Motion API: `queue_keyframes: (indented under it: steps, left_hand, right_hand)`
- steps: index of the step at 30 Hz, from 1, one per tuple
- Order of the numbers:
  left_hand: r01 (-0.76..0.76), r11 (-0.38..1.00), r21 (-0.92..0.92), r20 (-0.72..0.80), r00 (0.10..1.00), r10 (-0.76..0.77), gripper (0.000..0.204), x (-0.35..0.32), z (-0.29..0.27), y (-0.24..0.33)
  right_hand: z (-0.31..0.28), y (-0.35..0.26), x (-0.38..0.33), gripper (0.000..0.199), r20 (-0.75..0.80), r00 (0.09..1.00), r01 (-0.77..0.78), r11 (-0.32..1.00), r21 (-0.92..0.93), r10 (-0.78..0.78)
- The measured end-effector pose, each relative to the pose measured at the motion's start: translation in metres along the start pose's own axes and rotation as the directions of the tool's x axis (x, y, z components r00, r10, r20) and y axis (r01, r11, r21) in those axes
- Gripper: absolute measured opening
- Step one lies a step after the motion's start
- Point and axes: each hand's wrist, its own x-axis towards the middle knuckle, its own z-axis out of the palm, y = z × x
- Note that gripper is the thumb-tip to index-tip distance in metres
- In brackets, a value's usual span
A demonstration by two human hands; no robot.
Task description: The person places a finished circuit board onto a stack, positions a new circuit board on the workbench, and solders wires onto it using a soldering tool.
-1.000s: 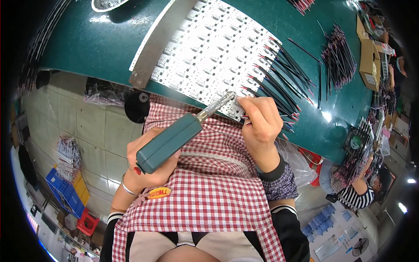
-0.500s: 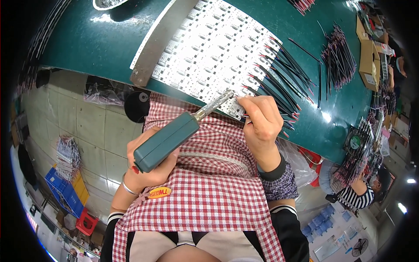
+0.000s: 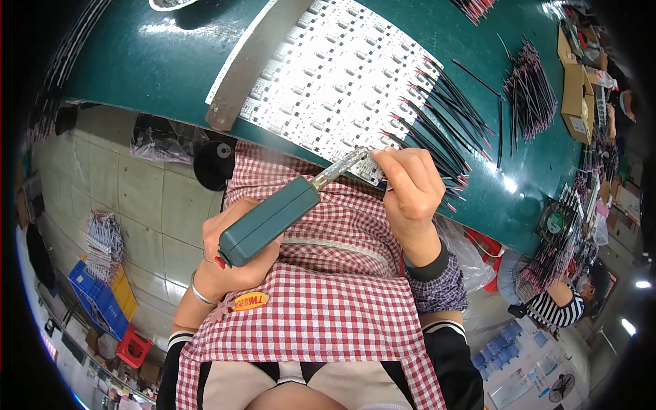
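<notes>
My left hand (image 3: pixel 236 277) is wrapped around the dark green body of a soldering gun (image 3: pixel 270 222). Its metal barrel slants up and right, its tip at the near right corner of a white circuit board panel (image 3: pixel 328 89). Close by the tip, my right hand (image 3: pixel 413 188) pinches a thin wire, mostly hidden by the fingers, against the panel's edge. Black and red wires (image 3: pixel 444 140) stick out in a row from the panel's right side, some passing behind my right hand. Rows of small components cover the panel. A flat grey metal bar (image 3: pixel 256 65) lies across its left part.
The green table (image 3: pixel 150 75) ends just in front of my checked apron. A bundle of loose wires (image 3: pixel 529 92) and a cardboard box (image 3: pixel 577 102) lie at the right. A white bowl (image 3: pixel 171 3) stands far left. Another person in stripes (image 3: pixel 557 307) is at the lower right.
The soldering gun and my left hand have shifted slightly to the right. My right hand stays nearly in place, still pinching at the panel's corner.
</notes>
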Motion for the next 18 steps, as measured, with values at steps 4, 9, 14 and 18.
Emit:
queue_keyframes:
  steps: [4,9,14,18]
  left_hand:
    - [-0.024,1.0,0.003,-0.034,0.999,0.024,0.021,-0.01,0.002,-0.009]
    - [0.139,0.986,-0.095,-0.098,0.984,-0.148,0.02,-0.019,0.001,-0.003]
    - [-0.12,0.975,0.185,-0.059,0.989,0.133,0.018,-0.027,0.0,-0.018]
    - [-0.012,0.993,0.115,-0.11,0.994,0.024,0.016,-0.031,0.003,-0.018]
  right_hand:
    - [-0.001,-0.002,0.001,0.041,0.01,1.0,0.029,0.998,-0.047,-0.029]
    - [0.001,0.003,-0.003,0.042,-0.024,1.0,0.004,1.0,-0.006,-0.004]
    - [-0.002,-0.001,-0.009,0.044,-0.159,0.98,-0.108,0.989,0.096,0.122]
    - [0.001,-0.008,-0.009,0.052,-0.092,0.976,-0.2,0.98,-0.01,0.198]
